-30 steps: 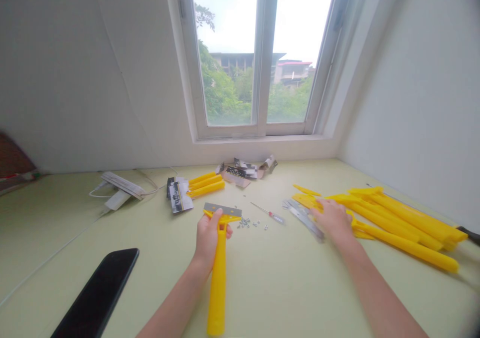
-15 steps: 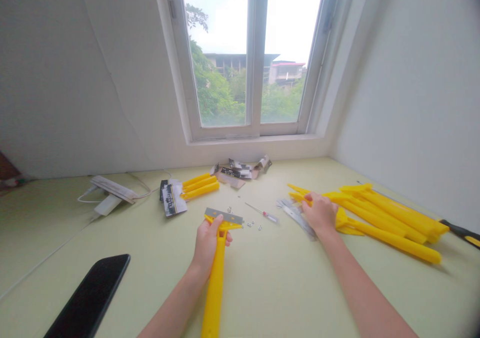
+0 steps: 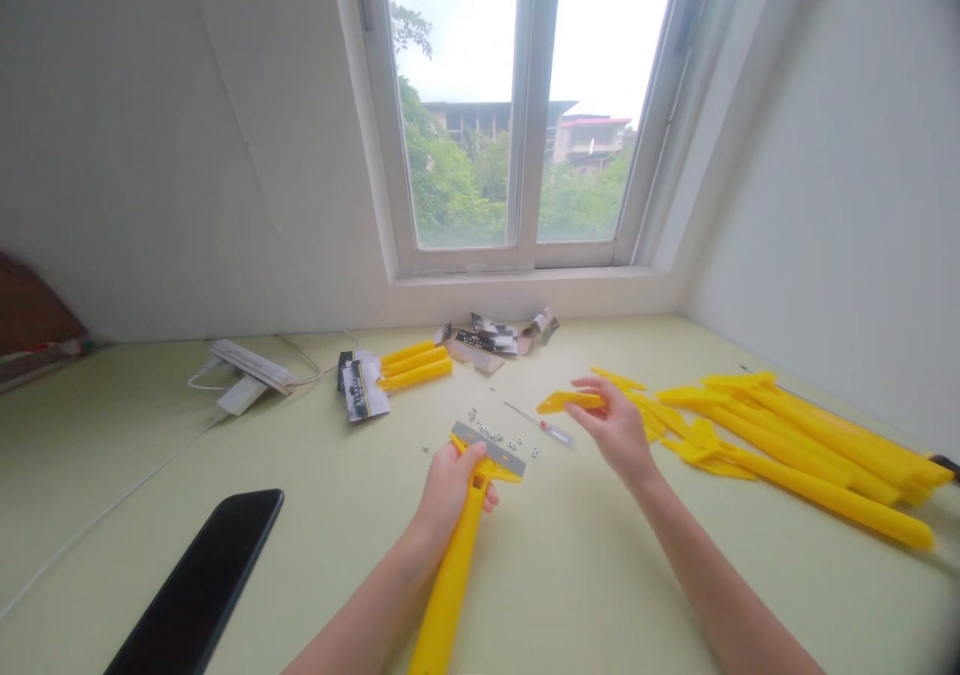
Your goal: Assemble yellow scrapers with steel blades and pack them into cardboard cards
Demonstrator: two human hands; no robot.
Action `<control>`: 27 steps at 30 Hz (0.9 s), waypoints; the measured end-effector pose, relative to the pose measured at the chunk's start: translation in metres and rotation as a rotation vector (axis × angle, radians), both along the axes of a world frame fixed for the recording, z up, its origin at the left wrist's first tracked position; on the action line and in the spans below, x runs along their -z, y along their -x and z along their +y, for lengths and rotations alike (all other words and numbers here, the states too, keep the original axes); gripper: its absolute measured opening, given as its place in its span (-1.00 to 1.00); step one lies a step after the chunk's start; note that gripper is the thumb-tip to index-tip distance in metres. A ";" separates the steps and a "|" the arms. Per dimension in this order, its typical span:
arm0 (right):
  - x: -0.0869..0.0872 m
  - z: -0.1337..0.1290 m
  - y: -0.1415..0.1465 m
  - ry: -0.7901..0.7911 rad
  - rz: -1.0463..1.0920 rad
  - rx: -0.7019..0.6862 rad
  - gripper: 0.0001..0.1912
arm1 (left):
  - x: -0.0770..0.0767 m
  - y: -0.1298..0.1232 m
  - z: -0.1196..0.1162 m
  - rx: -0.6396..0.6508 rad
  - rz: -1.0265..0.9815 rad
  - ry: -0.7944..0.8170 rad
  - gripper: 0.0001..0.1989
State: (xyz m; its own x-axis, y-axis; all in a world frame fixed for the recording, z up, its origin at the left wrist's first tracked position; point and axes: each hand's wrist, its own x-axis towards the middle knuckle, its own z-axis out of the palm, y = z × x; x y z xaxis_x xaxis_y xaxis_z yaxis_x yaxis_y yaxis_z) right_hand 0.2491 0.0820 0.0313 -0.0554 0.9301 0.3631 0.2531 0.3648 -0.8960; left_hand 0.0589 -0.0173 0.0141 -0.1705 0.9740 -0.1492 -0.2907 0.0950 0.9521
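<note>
My left hand (image 3: 448,485) grips the head of a yellow scraper (image 3: 455,575), its long handle pointing down toward the table's front edge. A grey metal blade (image 3: 491,449) lies across the scraper head, under my left thumb. Between thumb and fingers, my right hand (image 3: 616,427) holds a small flat yellow plastic piece (image 3: 559,402), raised to the right of the scraper head. Small metal nuts (image 3: 517,443) are scattered just beyond the blade. A screwdriver (image 3: 553,431) with a clear and red handle lies behind them.
Yellow scraper handles and plastic parts (image 3: 810,445) are piled at the right. Packaged yellow handles (image 3: 416,367) and crumpled packaging (image 3: 487,340) lie toward the window. A power strip (image 3: 251,365) and a black phone (image 3: 199,585) are at the left.
My right hand has lifted a yellow piece off the pile and moved left with it. My left hand still holds the scraper, now tilted more. The view has shifted slightly.
</note>
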 end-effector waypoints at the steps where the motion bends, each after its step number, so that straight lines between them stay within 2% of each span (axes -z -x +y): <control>1: -0.002 -0.006 0.007 0.026 0.062 -0.081 -0.67 | 0.000 -0.001 0.000 0.008 -0.002 -0.002 -0.76; 5: -0.008 -0.023 0.022 0.143 0.294 -0.464 -0.77 | 0.002 -0.003 -0.001 0.035 0.003 0.007 -0.76; 8: -0.008 -0.031 0.026 0.238 0.322 -0.607 -0.81 | 0.003 -0.004 -0.002 0.080 0.007 0.015 -0.76; 14: -0.007 -0.043 0.039 0.308 0.207 -0.659 -0.73 | 0.002 -0.009 -0.004 0.174 0.001 -0.018 -0.76; 21: -0.006 -0.046 0.041 0.336 0.141 -0.677 -0.56 | 0.006 -0.009 -0.004 0.193 0.010 -0.016 -0.76; 25: -0.004 -0.044 0.039 0.303 0.054 -0.786 -0.63 | 0.007 -0.008 -0.003 0.195 0.029 -0.022 -0.75; 27: -0.002 -0.043 0.039 0.255 0.012 -0.784 -0.69 | 0.007 -0.008 -0.003 0.194 0.040 -0.018 -0.72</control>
